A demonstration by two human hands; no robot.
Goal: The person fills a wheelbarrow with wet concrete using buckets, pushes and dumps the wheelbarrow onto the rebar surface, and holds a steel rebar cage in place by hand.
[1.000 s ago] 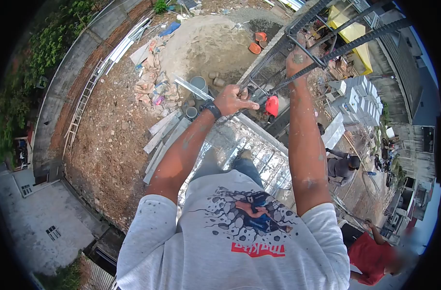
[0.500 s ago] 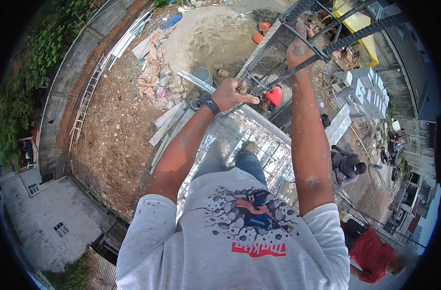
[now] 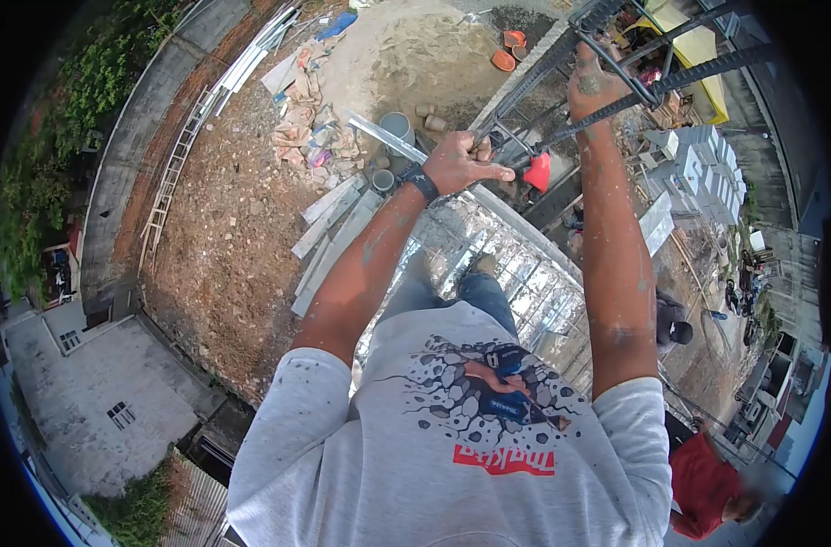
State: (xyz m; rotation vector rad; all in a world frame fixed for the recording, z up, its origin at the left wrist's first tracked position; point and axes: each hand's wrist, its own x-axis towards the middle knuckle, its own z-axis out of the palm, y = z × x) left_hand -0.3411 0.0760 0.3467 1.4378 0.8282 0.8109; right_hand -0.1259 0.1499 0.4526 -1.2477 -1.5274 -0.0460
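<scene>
A cage of ribbed steel rebar (image 3: 716, 72) with square stirrups slants from the upper right to the middle, in front of me. My left hand (image 3: 461, 164) is closed at its lower end, fingers curled round a bar and thumb stretched to the right. Higher up, my right hand (image 3: 596, 89) grips the cage beside a stirrup, its fingers partly hidden by the steel. Just past my left thumb is a red object (image 3: 537, 171) whose kind I cannot make out.
Under my feet lies a reflective, gridded surface (image 3: 534, 283), high above the ground. Planks (image 3: 338, 242), a grey bucket (image 3: 395, 128) and grey blocks (image 3: 702, 178) lie below. A person in dark clothes (image 3: 672, 321) and one in red (image 3: 702, 483) are at the right.
The view has shifted, so my arms and the cage appear farther right. Both hands keep their hold. The person in dark clothes is now more hidden behind my right arm.
</scene>
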